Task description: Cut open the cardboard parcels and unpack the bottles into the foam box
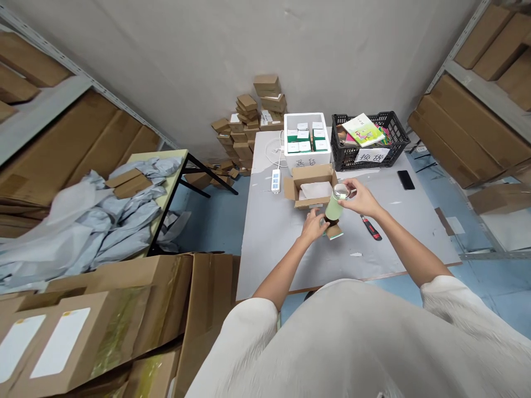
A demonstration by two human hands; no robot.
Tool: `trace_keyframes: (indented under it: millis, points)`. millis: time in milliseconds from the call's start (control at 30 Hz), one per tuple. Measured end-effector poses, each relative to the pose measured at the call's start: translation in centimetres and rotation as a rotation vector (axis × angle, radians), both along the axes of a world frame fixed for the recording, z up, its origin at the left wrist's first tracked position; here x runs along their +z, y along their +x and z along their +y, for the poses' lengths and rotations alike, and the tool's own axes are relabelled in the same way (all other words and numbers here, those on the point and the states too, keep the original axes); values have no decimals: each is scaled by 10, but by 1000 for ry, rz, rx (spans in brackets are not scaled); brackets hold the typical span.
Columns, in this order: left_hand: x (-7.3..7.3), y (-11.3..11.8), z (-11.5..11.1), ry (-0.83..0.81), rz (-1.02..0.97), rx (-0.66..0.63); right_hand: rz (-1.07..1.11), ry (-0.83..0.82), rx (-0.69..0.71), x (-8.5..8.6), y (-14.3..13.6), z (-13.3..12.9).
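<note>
My right hand [357,197] is closed around the top of a light green cup [334,208] with a clear, silvery rim. The cup stands tilted, its lower end at the mouth of a small carton [334,230] with green edges and an open flap. My left hand [314,226] grips this small carton from its left side. Just beyond the hands sits an open cardboard box [312,176], with white wrapping [317,190] inside. To the right of the carton, a red and black utility knife [371,228] lies on the grey table [274,249].
A white foam box [307,160] of small cartons and a black crate [370,155] with a booklet [364,130] stand at the back. A power strip [276,181] lies left, a phone [405,180] right. Stacked boxes [244,132] line the wall; grey bags [112,215] cover the side table.
</note>
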State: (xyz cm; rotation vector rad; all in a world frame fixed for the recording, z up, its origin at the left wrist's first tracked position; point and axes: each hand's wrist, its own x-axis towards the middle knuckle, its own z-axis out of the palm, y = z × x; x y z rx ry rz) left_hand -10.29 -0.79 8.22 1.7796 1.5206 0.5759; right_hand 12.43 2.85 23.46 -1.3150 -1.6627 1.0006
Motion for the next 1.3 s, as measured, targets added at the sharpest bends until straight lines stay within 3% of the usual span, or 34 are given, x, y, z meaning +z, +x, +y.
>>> trace_keyframes:
  millis: [233, 567, 933, 1300]
  points:
    - [-12, -10, -8, -1, -165, 30, -66, 6, -6, -31, -7, -4]
    - [-22, -23, -11, -5, -250, 55, -249, 21, 74, -60, -19, -17]
    - [-28, -25, -13, 30, -227, 33, -695, 25, 136, -122, -42, -30]
    - [-38, -26, -14, 32, -236, 2, -826, -124, -27, -157, -49, -31]
